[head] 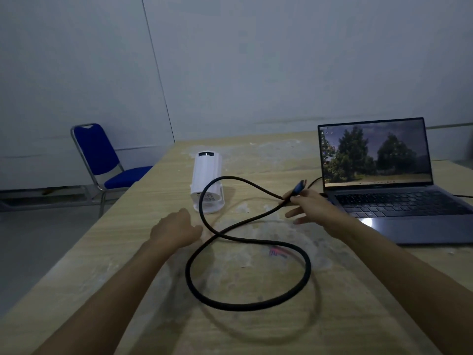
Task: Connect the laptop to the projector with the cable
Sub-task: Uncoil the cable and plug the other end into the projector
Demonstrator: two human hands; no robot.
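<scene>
Right hand [311, 201] pinched blue plug [299, 187] of the cable [245, 307], plug raised, probably to sight its orientation.
Cable looped near-centre on the table [128, 252]; projector [207, 184] far-centre, laptop [399, 185] right. Left hand [176, 228] open, empty, near the projector, perhaps to steady it.

table [143, 252]: scuffed wood-grain | projector [206, 175]: glossy white plastic | cable [245, 307]: matt

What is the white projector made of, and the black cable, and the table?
The projector looks like smooth white plastic, with a vent grille at its near end. The cable seems rubbery or braided; blur hides which. The table shows pale wood grain, probably laminate, with whitish smears.
</scene>
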